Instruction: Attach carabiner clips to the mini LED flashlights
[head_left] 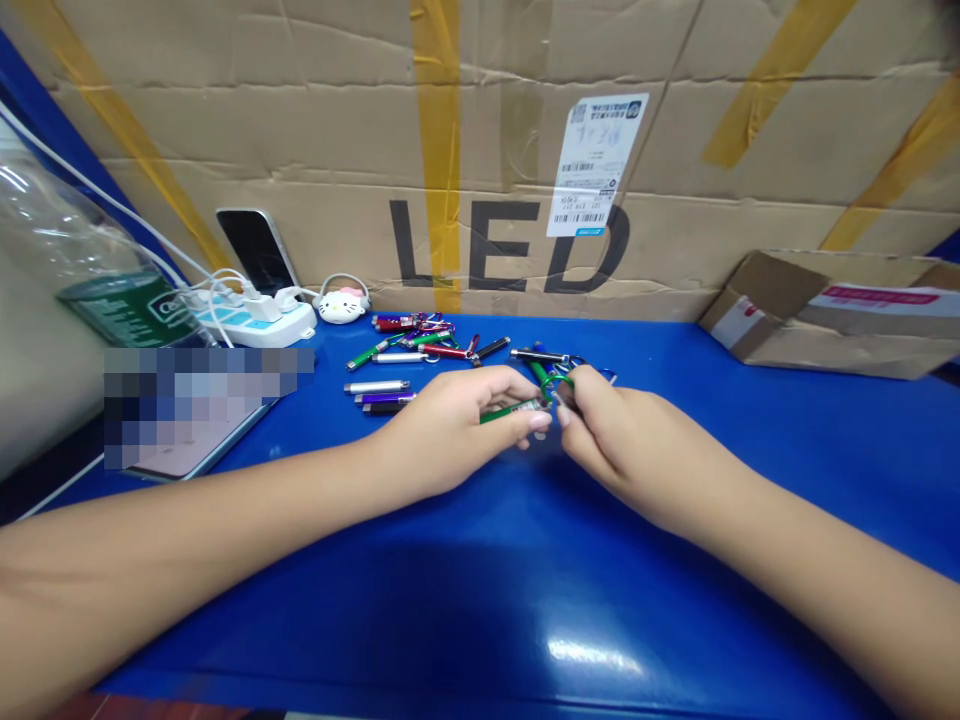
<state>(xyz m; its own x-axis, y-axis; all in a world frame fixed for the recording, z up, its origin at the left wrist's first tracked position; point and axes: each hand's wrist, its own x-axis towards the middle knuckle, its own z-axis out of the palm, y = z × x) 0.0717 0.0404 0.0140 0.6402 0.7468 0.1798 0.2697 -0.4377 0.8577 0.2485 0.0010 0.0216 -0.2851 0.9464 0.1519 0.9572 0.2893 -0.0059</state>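
Observation:
My left hand (450, 425) is closed around a slim green metal penlight (511, 410), its end pointing toward my right hand. My right hand (637, 435) pinches a green carabiner clip (555, 381) at the penlight's end; fingers hide whether the two are joined. Beyond my left hand lie a loose white penlight (377, 387), a purple penlight (375, 399) and a black one (382, 409). A pile of red, green, white and dark penlights (446, 350), some with clips, is behind them. Another black penlight (538, 355) lies just past my hands.
A large cardboard box (337, 130) marked LED walls off the back of the blue table (480, 600). At right sits a small open carton (847, 310). A power strip (274, 325) with white cables, a white cat-shaped item (343, 305), phone (257, 250) and tablet-like device (202, 445) stand left.

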